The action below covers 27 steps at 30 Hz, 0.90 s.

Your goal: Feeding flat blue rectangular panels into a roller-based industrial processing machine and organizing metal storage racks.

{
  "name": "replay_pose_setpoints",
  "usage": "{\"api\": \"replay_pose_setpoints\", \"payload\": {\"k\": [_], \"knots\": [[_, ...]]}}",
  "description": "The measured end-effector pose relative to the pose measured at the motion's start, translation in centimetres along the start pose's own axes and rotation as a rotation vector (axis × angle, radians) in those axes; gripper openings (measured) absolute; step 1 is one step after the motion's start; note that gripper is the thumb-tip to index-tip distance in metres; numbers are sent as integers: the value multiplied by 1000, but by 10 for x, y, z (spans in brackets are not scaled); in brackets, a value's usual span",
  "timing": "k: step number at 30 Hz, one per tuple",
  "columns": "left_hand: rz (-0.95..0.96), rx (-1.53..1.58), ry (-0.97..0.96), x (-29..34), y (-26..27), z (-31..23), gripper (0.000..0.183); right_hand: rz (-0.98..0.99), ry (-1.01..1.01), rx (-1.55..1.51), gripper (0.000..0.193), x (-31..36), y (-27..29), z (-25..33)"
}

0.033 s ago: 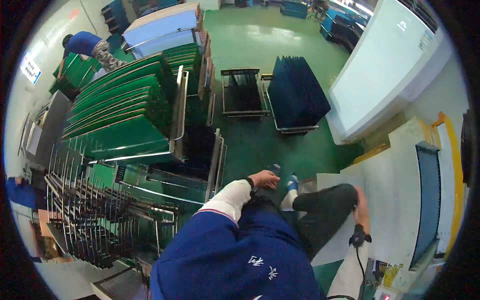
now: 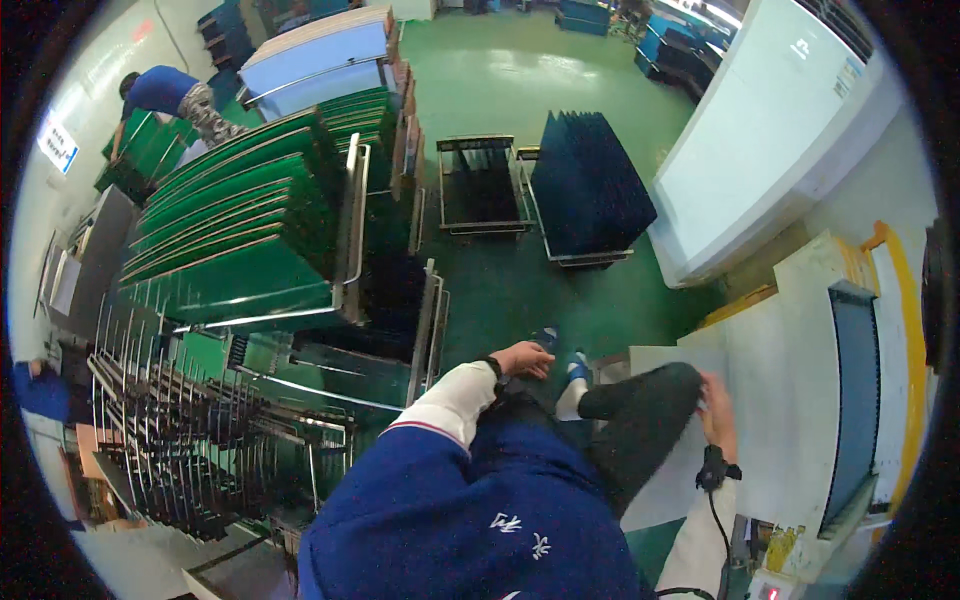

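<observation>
My left hand [image 2: 525, 358] hangs over my lap, loosely bent, with nothing visible in it; a dark band circles its wrist. My right hand [image 2: 717, 412] is beside my raised knee [image 2: 672, 388], fingers stretched along the dark trouser leg and holding nothing I can see. A dark device with a cable [image 2: 715, 470] is strapped to the right wrist. To the left of my left hand stands a metal rack [image 2: 432, 320]. My feet in blue-and-white footwear [image 2: 577, 366] show on the green floor beyond my hands.
Green boards [image 2: 230, 230] stand upright on a cart at left, beside a rack of metal rods [image 2: 190, 430]. Ahead are a bare metal cart [image 2: 484, 226] and a cart of dark boards [image 2: 590, 185]. A tall white cabinet [image 2: 740, 150] stands right. Another person [image 2: 165, 92] bends at far left.
The whole view shifts slightly, moving things a little to the left. My right hand's fingers show a bit more apart at the knee. My left hand keeps its pose.
</observation>
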<state>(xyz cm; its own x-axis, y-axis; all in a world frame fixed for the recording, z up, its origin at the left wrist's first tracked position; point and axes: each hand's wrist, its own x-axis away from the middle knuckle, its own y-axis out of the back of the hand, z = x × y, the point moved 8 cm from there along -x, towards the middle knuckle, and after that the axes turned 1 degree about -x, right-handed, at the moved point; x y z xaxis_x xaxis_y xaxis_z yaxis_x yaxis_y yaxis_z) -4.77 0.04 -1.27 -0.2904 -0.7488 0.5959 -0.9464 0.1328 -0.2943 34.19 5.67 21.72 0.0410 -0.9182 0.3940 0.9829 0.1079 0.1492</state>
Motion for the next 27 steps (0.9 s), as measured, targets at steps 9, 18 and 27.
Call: {"api": "replay_pose_setpoints", "payload": {"k": [9,18,27], "knots": [[-25,112,142,-2,16,7,39,332,-239,209,44,-96,-65,-18],[-19,92,317,-80,30,-18,35,449,-385,254,37,-236,-133,-80],[-237,-87,229,-248,101,-76,30,428,-516,1,31,-409,-147,-146]]}}
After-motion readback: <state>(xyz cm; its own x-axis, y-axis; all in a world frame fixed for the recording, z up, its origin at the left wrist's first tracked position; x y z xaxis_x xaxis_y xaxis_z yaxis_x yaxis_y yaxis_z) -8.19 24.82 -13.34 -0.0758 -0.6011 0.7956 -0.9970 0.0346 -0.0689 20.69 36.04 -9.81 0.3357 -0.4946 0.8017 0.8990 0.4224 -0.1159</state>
